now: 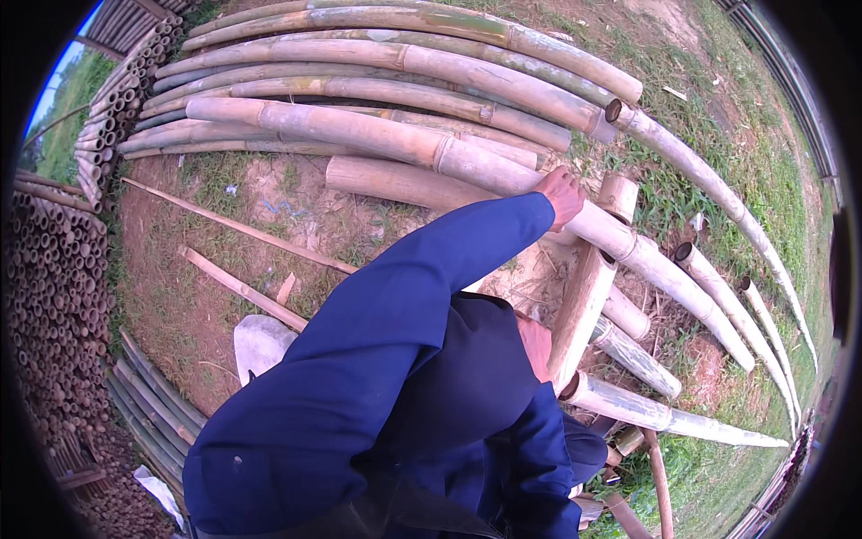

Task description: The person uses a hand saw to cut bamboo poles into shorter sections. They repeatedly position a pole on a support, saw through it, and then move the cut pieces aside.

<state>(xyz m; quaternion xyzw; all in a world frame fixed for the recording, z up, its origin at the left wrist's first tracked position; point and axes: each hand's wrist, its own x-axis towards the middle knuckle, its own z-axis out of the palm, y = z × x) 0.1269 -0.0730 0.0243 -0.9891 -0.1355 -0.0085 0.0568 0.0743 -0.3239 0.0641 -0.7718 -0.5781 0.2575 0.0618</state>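
Left hand (561,193): being laid on top of the long bamboo pole (377,135), far centre-right; fingers are being curled down over the pole's rounded top, seemingly gripping; fingertips hidden behind the pole, so closure can't be told for sure.
Right hand (537,346): mostly being hidden by the blue sleeve (377,359); only a bit of skin showing, touching or just beside the upright bamboo post (582,310); finger state can't be told.
Pole posn: being held slanted from far left to near right, lying across the upright post & other culms.
Surroundings: more bamboo being stacked far, w/ thin dark canes piled at left; split strips (242,229) lying on bare dirt, grass at right.
Doing it well (judgement): pole prob. being steadied on the support; left grip should be kept near the resting point so it isn't rolling, w/ the right hand bracing the post, fingers kept clear of where the culms meet.
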